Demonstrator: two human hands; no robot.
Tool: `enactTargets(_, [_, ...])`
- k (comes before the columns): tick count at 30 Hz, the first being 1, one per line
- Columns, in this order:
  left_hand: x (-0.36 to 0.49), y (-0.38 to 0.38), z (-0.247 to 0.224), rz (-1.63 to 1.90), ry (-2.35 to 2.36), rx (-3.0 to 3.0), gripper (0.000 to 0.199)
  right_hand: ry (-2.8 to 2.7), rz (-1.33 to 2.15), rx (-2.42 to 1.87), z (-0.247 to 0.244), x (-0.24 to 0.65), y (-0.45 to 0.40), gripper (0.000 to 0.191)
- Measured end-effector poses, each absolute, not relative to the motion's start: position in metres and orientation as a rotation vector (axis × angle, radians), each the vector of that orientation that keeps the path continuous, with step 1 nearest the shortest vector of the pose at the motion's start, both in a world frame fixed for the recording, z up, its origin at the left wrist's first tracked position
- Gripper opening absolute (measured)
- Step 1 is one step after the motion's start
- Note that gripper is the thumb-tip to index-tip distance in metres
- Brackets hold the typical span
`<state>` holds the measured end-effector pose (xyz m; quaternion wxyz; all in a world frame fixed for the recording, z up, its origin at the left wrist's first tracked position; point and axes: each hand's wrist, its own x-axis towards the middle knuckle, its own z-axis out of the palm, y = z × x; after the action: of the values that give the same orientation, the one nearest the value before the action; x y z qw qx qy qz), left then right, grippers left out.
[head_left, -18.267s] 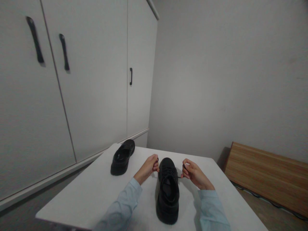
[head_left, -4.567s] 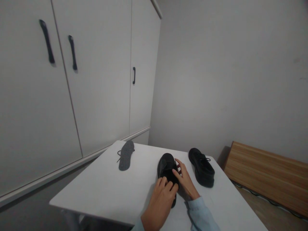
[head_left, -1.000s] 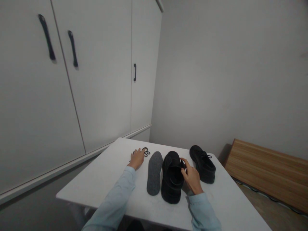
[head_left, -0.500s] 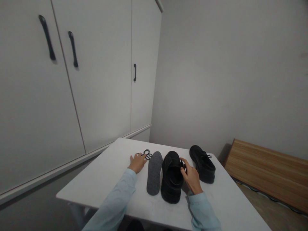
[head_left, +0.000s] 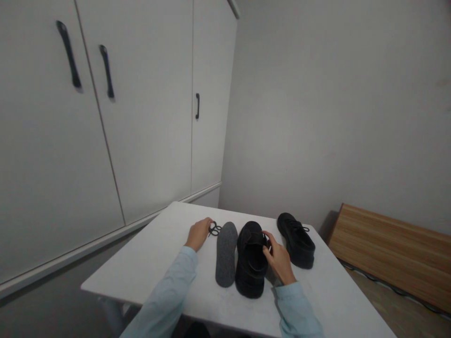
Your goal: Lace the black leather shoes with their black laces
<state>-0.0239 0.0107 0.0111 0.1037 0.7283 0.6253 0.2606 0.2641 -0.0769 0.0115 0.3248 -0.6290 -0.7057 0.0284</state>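
A black shoelace (head_left: 214, 229) lies in loops on the white table, and my left hand (head_left: 198, 233) is closed on its left end. To the right of it lies a grey felt insole (head_left: 226, 256). Beside the insole is a black shoe (head_left: 250, 263), its toe pointing away from me and its opening showing. My right hand (head_left: 279, 258) pinches the right edge of that shoe's opening between thumb and fingers. Another black shoe (head_left: 298, 241), with laces in it, stands farther right.
The white table (head_left: 151, 263) extends to the left and front. A white cabinet (head_left: 151, 117) with dark handles stands behind on the left. A wooden panel (head_left: 391, 249) leans by the wall at right, with a cable along its foot.
My left hand was spread over the lace; its fingers have now closed on the lace and it has shifted slightly left. My right hand stays on the shoe.
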Motion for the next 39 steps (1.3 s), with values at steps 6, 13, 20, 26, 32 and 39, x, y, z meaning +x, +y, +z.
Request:
enactTargets(6, [-0.023, 0.016, 0.015, 1.029, 1.704, 2.093, 0.029, -1.849, 0.078, -1.656, 0.013, 0.263, -0.077, 0.048])
enactTargets(13, [0.005, 0.023, 0.03, 0.863, 1.597, 2.324, 0.03, -1.835, 0.11, -1.663, 0.014, 0.262, -0.078, 0.047])
enactTargets(20, [0.03, 0.05, 0.025, 0.504, 1.486, 2.554, 0.035, -1.843, 0.119, -1.622, 0.013, 0.264, -0.075, 0.045])
enactTargets(26, [0.037, 0.064, 0.016, 0.364, 1.473, 2.615, 0.035, -1.801, 0.115, -1.466, 0.009, 0.264, -0.072, 0.043])
enactTargets(32, [0.041, 0.069, 0.014, 0.387, 1.468, 2.672, 0.037, -1.773, 0.286, -1.377, 0.01, 0.262, -0.072, 0.042])
enactTargets(39, [0.041, 0.063, 0.03, 0.493, 1.382, 2.71, 0.031, -1.731, 0.321, -1.335, 0.012, 0.259, -0.072, 0.038])
